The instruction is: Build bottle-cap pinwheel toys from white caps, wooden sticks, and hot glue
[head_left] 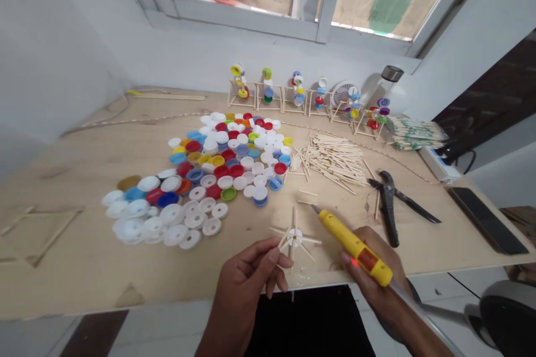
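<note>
My left hand (259, 265) is closed, with thumb and fingertips pinching a thin wooden stick (284, 238). That stick lies against a star-shaped piece, with several sticks spread like spokes around a white bottle cap (295, 236) near the table's front edge. A yellow hot glue gun (349, 242) with a red light on its side is gripped in my right hand (372, 268). Its nozzle points up and left, above and to the right of the spoked cap, apart from it. Two loose sticks (307, 193) lie just beyond the nozzle.
Bottle caps (228, 165) in many colours cover the middle left. Behind are a stick pile (335, 159) and several stick frames with caps (268, 89) along the wall. Pliers (389, 206) and a phone (488, 220) lie right. A stick frame (54, 237) lies far left.
</note>
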